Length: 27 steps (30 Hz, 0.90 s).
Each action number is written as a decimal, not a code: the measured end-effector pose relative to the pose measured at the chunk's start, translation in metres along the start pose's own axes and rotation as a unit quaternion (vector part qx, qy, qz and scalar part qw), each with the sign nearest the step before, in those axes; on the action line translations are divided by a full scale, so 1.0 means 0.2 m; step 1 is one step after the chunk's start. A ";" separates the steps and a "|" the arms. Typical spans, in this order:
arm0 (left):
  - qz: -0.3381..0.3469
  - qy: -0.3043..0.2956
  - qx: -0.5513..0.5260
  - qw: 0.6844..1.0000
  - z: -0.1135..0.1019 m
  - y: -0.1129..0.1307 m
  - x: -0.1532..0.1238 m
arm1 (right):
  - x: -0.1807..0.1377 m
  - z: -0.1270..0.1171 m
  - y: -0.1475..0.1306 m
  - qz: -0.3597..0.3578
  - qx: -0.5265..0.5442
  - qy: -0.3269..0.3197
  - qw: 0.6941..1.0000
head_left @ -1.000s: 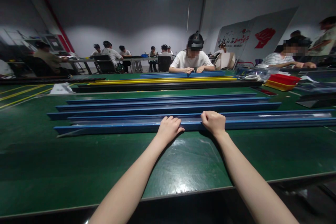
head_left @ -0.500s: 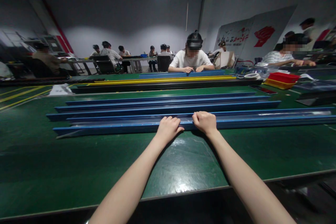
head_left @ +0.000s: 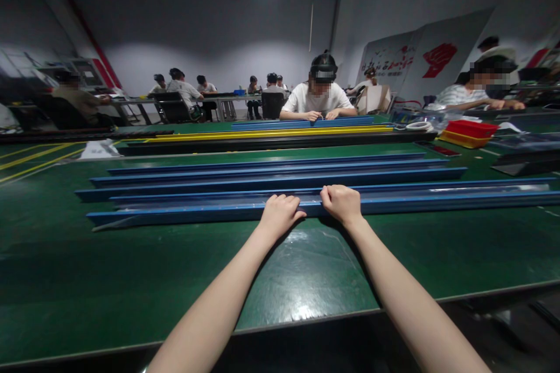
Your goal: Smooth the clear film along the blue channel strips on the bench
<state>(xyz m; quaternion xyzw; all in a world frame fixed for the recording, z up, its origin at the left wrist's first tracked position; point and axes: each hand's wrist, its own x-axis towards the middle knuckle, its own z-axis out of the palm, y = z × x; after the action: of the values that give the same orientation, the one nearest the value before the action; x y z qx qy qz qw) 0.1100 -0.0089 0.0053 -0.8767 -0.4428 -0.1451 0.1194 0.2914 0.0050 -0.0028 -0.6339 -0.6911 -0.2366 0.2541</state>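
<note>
A long blue channel-shaped profile [head_left: 205,211] lies across the green table in front of me, with a strip of clear film or plastic along its inside. My left hand [head_left: 281,213] is closed over its near wall, fingers over the top edge and thumb on the near side. Just to the right, my right hand [head_left: 342,204] grips the same wall in a fist. A short stretch of the profile shows between the two hands. My fingertips inside the channel are hidden.
More blue profiles [head_left: 271,177] lie parallel just beyond. Farther back are a yellow strip [head_left: 271,134], black profiles [head_left: 280,144], a red bin [head_left: 470,129] and a white paper [head_left: 100,149]. Across the table a person [head_left: 321,99] works on another blue profile. Several people sit behind.
Both my hands keep the same hold on the profile, which has not visibly moved. A standing person at the far right has shifted to the left.
</note>
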 end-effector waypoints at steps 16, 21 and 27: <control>-0.005 -0.007 -0.002 1.000 0.01 0.00 0.01 | 0.00 0.00 0.03 0.023 0.015 0.027 0.999; -0.005 -0.012 -0.020 1.000 -0.01 0.00 0.01 | 0.00 0.00 0.02 0.032 0.019 0.024 0.999; -0.047 0.000 -0.043 0.998 -0.02 0.00 0.01 | 0.00 -0.01 0.02 0.039 0.020 0.004 0.999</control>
<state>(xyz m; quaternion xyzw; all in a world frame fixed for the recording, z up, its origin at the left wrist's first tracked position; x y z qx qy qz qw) 0.1102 -0.0084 0.0088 -0.8593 -0.4767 -0.1697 0.0743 0.2960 0.0048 -0.0016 -0.6541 -0.6696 -0.2151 0.2784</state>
